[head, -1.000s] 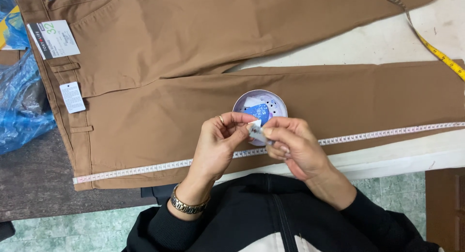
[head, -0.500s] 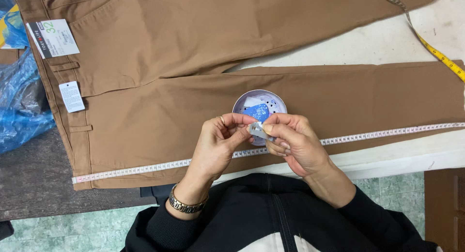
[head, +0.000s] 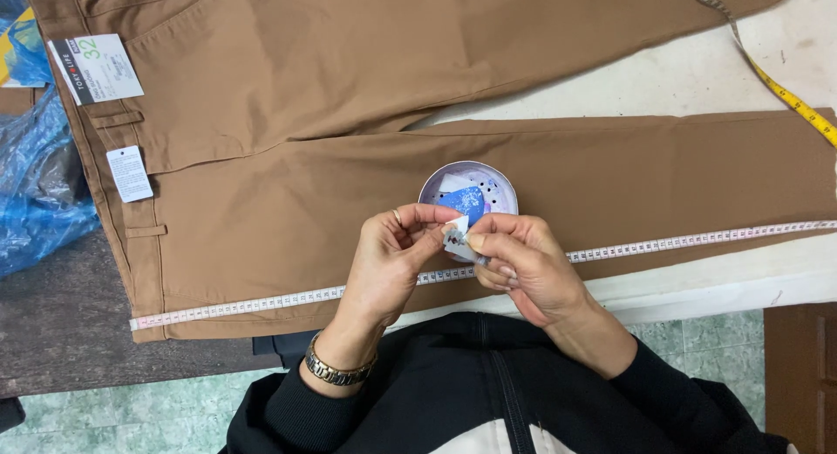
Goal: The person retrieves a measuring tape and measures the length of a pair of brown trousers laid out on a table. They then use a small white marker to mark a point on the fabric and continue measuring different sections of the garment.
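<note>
Small white scrap (head: pixel 457 236) pinched between left hand (head: pixel 397 253) and right hand (head: pixel 520 264), just below round tin (head: pixel 508 184), above tape measure (head: pixel 680 241).

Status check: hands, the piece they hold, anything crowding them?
Left hand and right hand pinch small white piece. Round tin just behind, on brown trousers. Nothing crowding.

A tailoring workshop; brown trousers (head: pixel 418 131) with shop tags (head: pixel 96 68) lie flat on a white bench (head: pixel 697 70); measuring tapes (head: pixel 680 242) cross them; tiled floor (head: pixel 131 419) below.
</note>
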